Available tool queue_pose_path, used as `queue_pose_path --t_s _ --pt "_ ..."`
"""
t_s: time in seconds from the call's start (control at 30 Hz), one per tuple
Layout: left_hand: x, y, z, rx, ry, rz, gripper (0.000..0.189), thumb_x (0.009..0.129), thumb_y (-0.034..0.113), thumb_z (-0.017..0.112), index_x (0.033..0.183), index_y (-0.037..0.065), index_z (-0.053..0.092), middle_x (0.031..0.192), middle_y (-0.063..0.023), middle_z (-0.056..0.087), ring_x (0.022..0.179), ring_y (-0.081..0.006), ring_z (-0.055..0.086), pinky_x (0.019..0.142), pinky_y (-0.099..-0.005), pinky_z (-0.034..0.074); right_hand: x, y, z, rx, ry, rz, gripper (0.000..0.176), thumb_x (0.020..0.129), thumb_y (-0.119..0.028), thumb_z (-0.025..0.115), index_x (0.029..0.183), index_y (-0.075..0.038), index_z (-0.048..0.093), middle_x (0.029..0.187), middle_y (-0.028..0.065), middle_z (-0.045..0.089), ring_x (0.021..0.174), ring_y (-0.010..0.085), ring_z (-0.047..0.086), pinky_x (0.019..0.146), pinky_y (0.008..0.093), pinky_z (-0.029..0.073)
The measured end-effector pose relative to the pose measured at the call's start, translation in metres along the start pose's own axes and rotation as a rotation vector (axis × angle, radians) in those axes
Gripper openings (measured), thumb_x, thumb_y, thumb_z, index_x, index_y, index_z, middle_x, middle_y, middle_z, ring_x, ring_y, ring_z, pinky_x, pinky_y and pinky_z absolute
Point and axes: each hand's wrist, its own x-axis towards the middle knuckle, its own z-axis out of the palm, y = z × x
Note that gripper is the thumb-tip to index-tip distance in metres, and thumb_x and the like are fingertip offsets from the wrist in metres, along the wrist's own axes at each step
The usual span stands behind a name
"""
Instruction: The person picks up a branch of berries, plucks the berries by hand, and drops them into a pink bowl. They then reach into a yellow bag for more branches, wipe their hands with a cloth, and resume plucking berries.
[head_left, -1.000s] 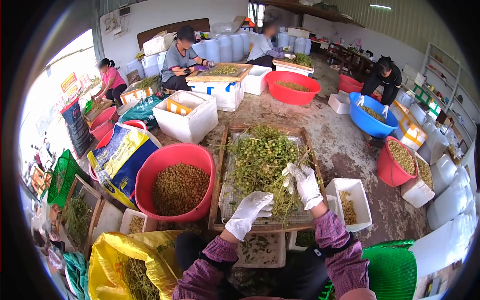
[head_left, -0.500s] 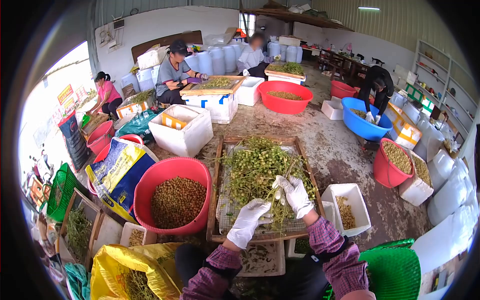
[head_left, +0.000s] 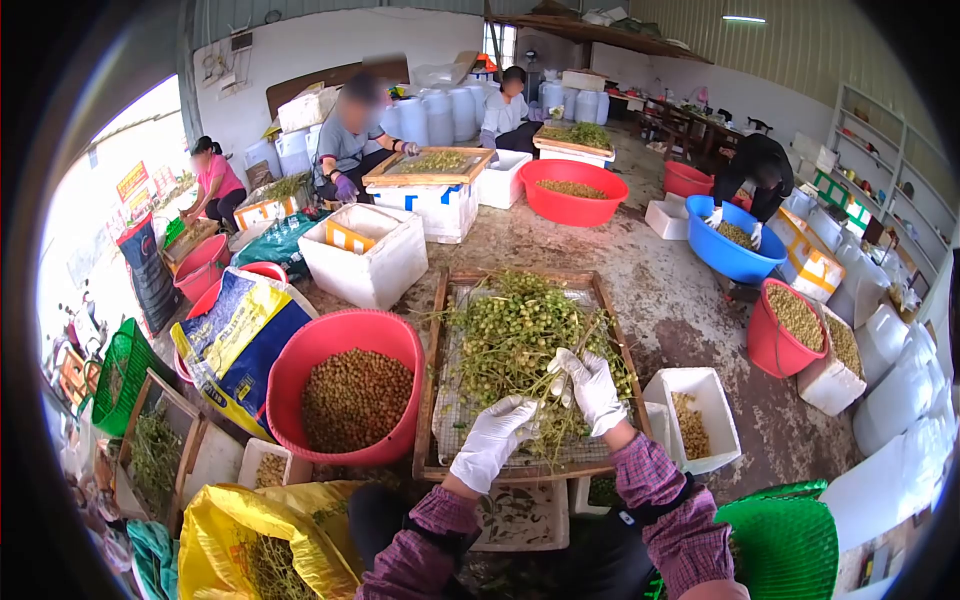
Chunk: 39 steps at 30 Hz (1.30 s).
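A wood-framed wire-mesh screen [head_left: 440,395] lies before me, heaped with green stems bearing small round fruits [head_left: 520,325]. My right hand [head_left: 592,392], in a white glove, is closed on a bunch of the stems at the near right of the heap. My left hand [head_left: 495,440], gloved too, has its fingers pinched together just left of that bunch; whatever is between the fingertips is too small to make out. Under the screen's near edge sits a white foam box [head_left: 522,535] with bits of leaf in it.
Left of the screen stands a red tub [head_left: 400,345] of brownish round fruits. At right are a white foam box [head_left: 728,440] with pale fruits and a green basket [head_left: 785,545]. A yellow sack [head_left: 215,530] of stems lies front left. Several co-workers sit or bend farther back.
My left hand has shifted very slightly; my right hand keeps its grip on the stems. Farther back, the co-worker at the blue tub has moved both hands apart.
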Motion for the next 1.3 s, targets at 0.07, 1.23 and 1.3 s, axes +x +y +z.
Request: queue_pose_path --t_s 0.07,1.23,1.3 --pt "0.000 0.000 -0.001 -0.098 0.030 0.004 0.012 0.088 0.006 0.059 0.099 0.002 0.061 0.100 -0.0092 0.064 0.084 -0.0190 0.063 0.074 -0.0337 0.052 -0.001 0.002 0.002 0.058 0.013 -0.009 0.028 0.094 -0.029 0.053 0.084 -0.005 0.064 0.054 0.0030 0.057 0.040 0.0066 0.046 0.038 0.0215 0.033" --pt "-0.015 0.004 0.019 0.260 0.056 -0.089 0.025 0.089 0.023 0.062 0.109 0.009 0.058 0.090 0.0039 0.055 0.062 -0.0028 0.047 0.055 -0.0190 0.045 0.001 -0.025 -0.023 0.169 -0.023 0.175 0.030 0.089 -0.033 0.055 0.079 -0.005 0.062 0.050 0.0038 0.055 0.034 0.0103 0.043 0.034 0.0227 0.032" --pt "-0.020 0.003 0.023 0.378 0.041 0.009 0.022 0.088 0.020 0.062 0.107 0.009 0.059 0.090 0.0037 0.056 0.065 -0.0027 0.047 0.058 -0.0188 0.043 0.006 -0.024 -0.021 0.224 0.007 0.202 0.030 0.088 -0.033 0.056 0.079 -0.006 0.062 0.050 0.0033 0.053 0.034 0.0114 0.042 0.034 0.0238 0.032"
